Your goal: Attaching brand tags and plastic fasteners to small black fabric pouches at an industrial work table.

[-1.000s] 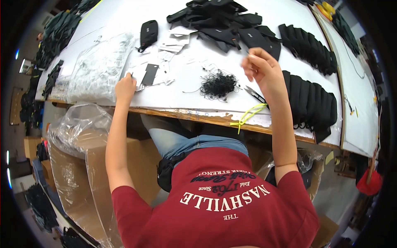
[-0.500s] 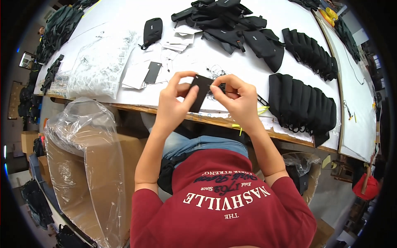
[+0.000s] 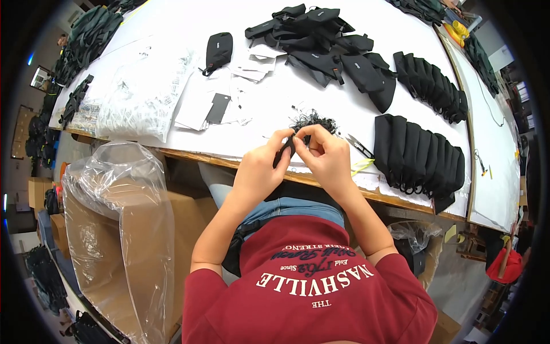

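Note:
My left hand [image 3: 259,169] is closed on a thin black card tag [image 3: 285,151], now turned nearly edge-on between thumb and fingers. At the tag's upper end, my right hand [image 3: 326,156] pinches with thumb and forefinger; whatever is in that pinch is too small to make out. Just beyond both hands, a tangled pile of black tag strings [image 3: 316,119] lies on the white table [image 3: 275,97]. Another black card tag [image 3: 217,108] rests on white cards [image 3: 192,113] to the left.
Thread snips [image 3: 360,147] lie right of my hands, beside a row of black pouches [image 3: 418,153]. Behind are a second row [image 3: 429,83] and a pouch heap [image 3: 309,43]. A clear bag of white pieces [image 3: 137,100] is at left; a plastic-lined carton [image 3: 103,246] stands below.
The tag has turned from showing its broad face to nearly edge-on. Both hands have moved slightly lower in view and closer together, and the string pile shows more fully.

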Available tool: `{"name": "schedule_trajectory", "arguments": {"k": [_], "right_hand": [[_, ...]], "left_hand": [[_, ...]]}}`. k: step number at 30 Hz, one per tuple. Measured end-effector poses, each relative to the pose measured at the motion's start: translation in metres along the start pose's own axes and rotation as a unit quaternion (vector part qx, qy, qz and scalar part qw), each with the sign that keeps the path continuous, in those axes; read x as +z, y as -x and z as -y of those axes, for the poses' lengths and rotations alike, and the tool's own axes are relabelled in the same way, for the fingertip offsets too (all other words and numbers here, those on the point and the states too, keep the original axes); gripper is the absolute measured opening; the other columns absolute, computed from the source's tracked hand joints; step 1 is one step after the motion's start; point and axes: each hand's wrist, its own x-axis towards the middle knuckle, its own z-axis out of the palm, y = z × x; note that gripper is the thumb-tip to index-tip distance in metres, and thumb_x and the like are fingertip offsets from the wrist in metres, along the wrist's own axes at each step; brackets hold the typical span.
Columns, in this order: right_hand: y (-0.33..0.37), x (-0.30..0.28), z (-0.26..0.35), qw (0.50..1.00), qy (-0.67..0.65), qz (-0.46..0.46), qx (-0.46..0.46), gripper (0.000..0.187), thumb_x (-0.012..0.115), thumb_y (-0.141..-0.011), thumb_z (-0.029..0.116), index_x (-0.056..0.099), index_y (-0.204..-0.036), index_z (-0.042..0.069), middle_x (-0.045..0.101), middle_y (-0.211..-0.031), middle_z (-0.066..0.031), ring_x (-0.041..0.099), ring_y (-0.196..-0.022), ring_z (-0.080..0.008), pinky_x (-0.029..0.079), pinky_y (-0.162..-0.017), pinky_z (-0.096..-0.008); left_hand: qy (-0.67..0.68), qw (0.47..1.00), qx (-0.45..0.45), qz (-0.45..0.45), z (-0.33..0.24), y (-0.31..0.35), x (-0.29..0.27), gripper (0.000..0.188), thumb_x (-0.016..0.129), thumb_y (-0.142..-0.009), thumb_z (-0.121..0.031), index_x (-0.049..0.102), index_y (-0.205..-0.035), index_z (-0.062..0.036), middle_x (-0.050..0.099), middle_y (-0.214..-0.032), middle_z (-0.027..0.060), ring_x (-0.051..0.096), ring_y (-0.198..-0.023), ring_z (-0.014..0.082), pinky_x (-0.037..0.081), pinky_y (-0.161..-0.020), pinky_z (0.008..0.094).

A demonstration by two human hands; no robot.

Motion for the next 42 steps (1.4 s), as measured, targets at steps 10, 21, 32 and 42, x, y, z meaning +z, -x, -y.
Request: {"name": "schedule_trajectory", "arguments": {"k": [10, 21, 32, 42], "right_hand": [[0.0, -0.003, -0.023, 0.902, -0.343, 0.163, 0.205, 0.02, 0.058, -0.091, 0.016, 0.053, -0.104, 0.001, 0.057, -0.057, -0.0035, 0.053, -0.047, -0.008, 0.041, -0.043, -0.0207], [0.016, -0.012, -0.062, 0.83, -0.447, 0.225, 0.248, 0.021, 0.055, -0.093, 0.018, 0.054, -0.101, -0.001, 0.06, -0.059, -0.0069, 0.058, -0.048, -0.0122, 0.047, -0.046, -0.0221], [0.018, -0.025, -0.069, 0.841, -0.454, 0.151, 0.252, 0.015, 0.062, -0.088, 0.014, 0.06, -0.089, 0.0, 0.058, -0.061, -0.0022, 0.054, -0.05, -0.0066, 0.041, -0.044, -0.0201], [0.021, -0.022, -0.073, 0.95, -0.253, -0.074, 0.168, 0.011, 0.066, -0.084, 0.013, 0.066, -0.083, 0.001, 0.052, -0.055, 0.0038, 0.043, -0.047, -0.0011, 0.03, -0.044, -0.0174]], "left_hand": [[0.065, 0.998, -0.022, -0.005, 0.004, 0.002, 0.011, 0.028, 0.058, -0.086, -0.005, 0.052, -0.114, -0.004, 0.065, -0.071, 0.0123, 0.064, -0.063, 0.0204, 0.048, -0.059, 0.0285], [0.118, 0.987, -0.069, 0.081, 0.004, 0.0, 0.026, 0.027, 0.058, -0.087, -0.005, 0.055, -0.113, -0.0025, 0.067, -0.075, 0.01, 0.062, -0.066, 0.0111, 0.047, -0.063, 0.0232], [0.121, 0.987, -0.037, 0.103, -0.004, -0.01, 0.038, 0.029, 0.06, -0.085, -0.004, 0.054, -0.113, -0.0034, 0.067, -0.077, 0.0136, 0.067, -0.069, 0.0191, 0.049, -0.064, 0.0272], [0.092, 0.991, -0.068, 0.072, -0.005, -0.017, 0.043, 0.026, 0.058, -0.087, -0.004, 0.056, -0.112, -0.0011, 0.067, -0.07, 0.0107, 0.061, -0.065, 0.0091, 0.047, -0.061, 0.0225]]}}
